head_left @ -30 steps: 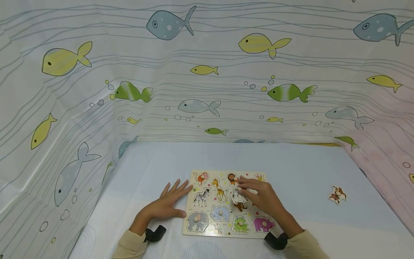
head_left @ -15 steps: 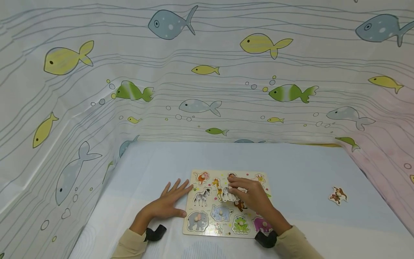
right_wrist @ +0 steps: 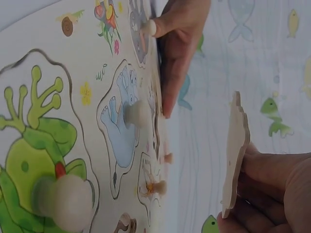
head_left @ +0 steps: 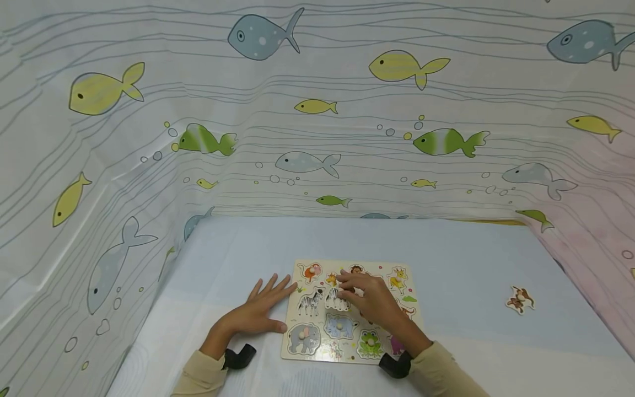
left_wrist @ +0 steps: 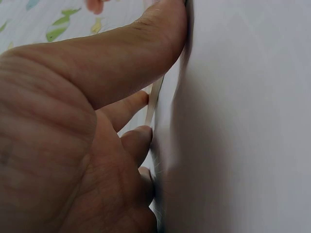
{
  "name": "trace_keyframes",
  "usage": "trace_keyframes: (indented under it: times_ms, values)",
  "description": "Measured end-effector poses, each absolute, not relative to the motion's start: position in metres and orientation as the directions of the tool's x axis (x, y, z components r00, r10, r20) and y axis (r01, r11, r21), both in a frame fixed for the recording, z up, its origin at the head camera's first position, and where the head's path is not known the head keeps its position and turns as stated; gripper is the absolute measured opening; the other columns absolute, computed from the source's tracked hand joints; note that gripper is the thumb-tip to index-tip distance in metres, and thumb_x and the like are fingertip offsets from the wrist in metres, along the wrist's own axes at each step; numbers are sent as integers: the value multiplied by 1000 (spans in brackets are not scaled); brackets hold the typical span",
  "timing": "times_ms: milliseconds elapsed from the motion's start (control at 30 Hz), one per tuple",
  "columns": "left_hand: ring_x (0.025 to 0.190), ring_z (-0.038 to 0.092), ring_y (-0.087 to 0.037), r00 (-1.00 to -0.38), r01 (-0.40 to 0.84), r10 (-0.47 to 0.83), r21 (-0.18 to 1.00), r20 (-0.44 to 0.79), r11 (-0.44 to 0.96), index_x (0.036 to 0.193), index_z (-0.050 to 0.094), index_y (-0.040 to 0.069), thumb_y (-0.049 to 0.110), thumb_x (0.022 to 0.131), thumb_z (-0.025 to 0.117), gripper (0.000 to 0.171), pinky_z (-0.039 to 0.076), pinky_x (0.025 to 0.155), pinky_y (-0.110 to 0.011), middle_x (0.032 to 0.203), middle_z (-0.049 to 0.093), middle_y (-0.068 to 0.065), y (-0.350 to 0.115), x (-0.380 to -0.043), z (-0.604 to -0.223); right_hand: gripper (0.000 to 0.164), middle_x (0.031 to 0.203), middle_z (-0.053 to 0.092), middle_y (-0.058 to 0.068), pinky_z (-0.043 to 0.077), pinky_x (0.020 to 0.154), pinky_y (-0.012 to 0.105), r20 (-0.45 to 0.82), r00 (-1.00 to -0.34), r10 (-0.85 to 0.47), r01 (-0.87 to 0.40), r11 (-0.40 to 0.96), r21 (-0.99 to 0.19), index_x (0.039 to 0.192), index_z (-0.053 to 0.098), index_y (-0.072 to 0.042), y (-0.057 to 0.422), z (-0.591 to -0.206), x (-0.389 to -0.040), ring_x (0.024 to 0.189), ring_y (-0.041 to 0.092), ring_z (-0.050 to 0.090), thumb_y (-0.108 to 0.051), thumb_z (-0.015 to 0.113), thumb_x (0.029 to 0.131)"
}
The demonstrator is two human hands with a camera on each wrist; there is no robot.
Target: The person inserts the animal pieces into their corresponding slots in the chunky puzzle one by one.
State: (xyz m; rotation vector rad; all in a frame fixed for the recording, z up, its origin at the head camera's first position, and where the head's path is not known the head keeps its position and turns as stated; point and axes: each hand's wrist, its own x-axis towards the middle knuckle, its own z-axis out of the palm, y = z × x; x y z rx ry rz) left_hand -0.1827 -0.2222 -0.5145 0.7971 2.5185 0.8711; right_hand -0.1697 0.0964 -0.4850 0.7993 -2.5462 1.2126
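Observation:
My right hand [head_left: 369, 300] pinches a zebra puzzle piece [head_left: 336, 299] and holds it above the wooden peg puzzle board [head_left: 292, 317]. In the right wrist view the piece [right_wrist: 235, 155] is raised clear of the board, its bare wooden underside and edge showing. The zebra-shaped place [head_left: 310, 302] on the board lies just left of the held piece, which partly covers the giraffe [head_left: 331, 279]. My left hand [head_left: 255, 311] lies with spread fingers at the board's left edge, thumb and fingertips touching it. In the left wrist view, the thumb [left_wrist: 121, 58] rests by the pale tabletop.
Knobbed pieces sit in the board, among them an elephant [head_left: 304, 338], a hippo-like blue animal [head_left: 339, 326] and a frog [head_left: 369, 343]. A loose brown-and-white animal piece [head_left: 520, 299] lies on the table to the right. Fish-printed cloth [head_left: 307, 127] surrounds the table.
My right hand has carried the zebra piece leftward across the board, from below the lion to over the giraffe. The left hand has stayed in place.

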Motion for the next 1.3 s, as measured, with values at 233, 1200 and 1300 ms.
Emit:
trace_keyframes:
  times_ms: [233, 1200, 1300]
  values:
    - [154, -4, -46, -774, 393, 616, 654, -143, 646, 159, 28, 18, 43, 81, 77, 95, -13, 119, -66, 168, 13, -13, -222, -183, -516, 20, 118, 74, 9, 61, 86, 35, 441, -798, -411, -601, 482, -637, 104, 78, -6, 87, -486, -173, 115, 26, 69, -15, 75, 87]
    - [153, -3, -47, -758, 414, 640, 667, -125, 620, 159, 28, 14, 41, 83, 76, 93, -13, 118, -68, 168, 14, -16, -223, -184, -514, 19, 117, 74, 10, 53, 104, 40, 342, -850, -400, -509, 463, -725, 102, 78, -5, 45, -506, -182, 117, 25, 68, -14, 76, 86]
    - [153, -4, -47, -758, 415, 639, 662, -128, 624, 159, 28, 15, 42, 83, 76, 94, -13, 118, -68, 168, 14, -16, -223, -184, -515, 20, 117, 75, 10, 50, 107, 42, 336, -850, -405, -509, 472, -720, 103, 78, -4, 42, -511, -184, 118, 25, 68, -15, 76, 87]
